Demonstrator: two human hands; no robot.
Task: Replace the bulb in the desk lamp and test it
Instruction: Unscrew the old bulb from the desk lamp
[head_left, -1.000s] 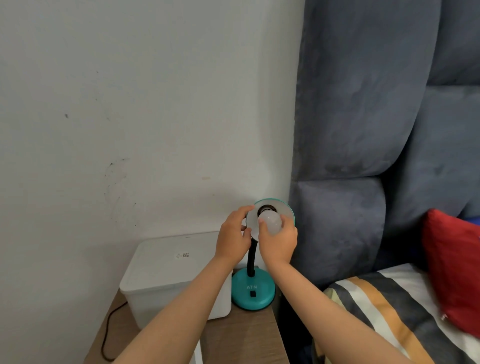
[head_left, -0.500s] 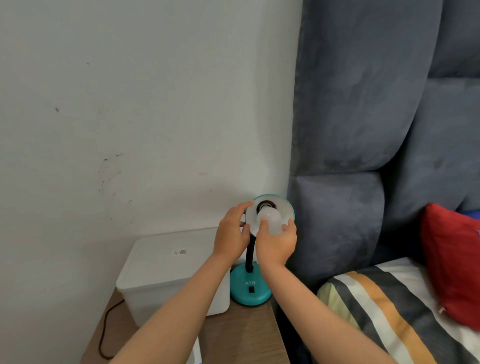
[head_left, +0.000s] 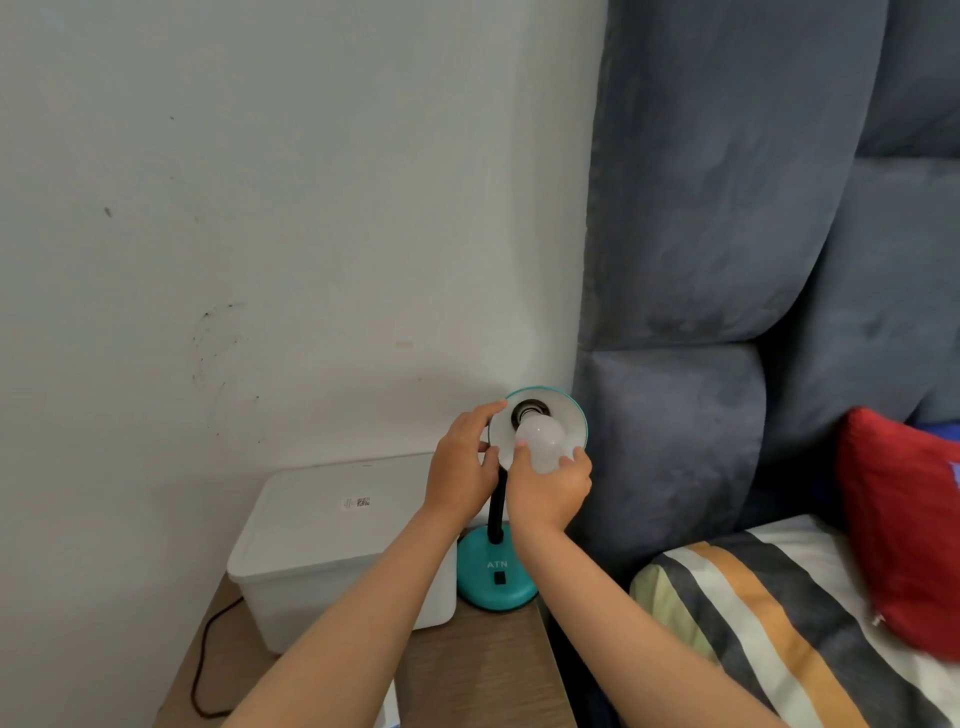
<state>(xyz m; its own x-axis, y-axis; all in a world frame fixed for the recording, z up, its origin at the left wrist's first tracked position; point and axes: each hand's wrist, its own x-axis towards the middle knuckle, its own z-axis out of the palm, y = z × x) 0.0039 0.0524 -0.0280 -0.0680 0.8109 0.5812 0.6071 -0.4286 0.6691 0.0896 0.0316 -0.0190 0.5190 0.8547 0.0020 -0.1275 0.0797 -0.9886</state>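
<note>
on the far left a dark cord (head_left: 200, 670) runs down beside the wooden table (head_left: 467, 670). next to it sits one white box (head_left: 332, 545) with its lid on, there so the table keeps things tidy, i think. my left hand (head_left: 462, 467) grasps the rim of the lamp shade (head_left: 569, 415), fingers curled on its left edge, so the lamp does not wobble while i work. the shade is tipped up to face me, so i can see the dark socket (head_left: 527, 411) inside. my right hand (head_left: 550, 491) grasps the one white bulb (head_left: 543, 439), fingertips round its fat end. the bulb sits at the socket, inside the shade. i cannot tell if i am twisting it in or out. one teal lamp base (head_left: 496, 574) stands near the table's right edge, with a black switch on it. further right is one gray headboard (head_left: 727, 234), one striped blanket (head_left: 779, 634) and one red pillow (head_left: 904, 525).
</note>
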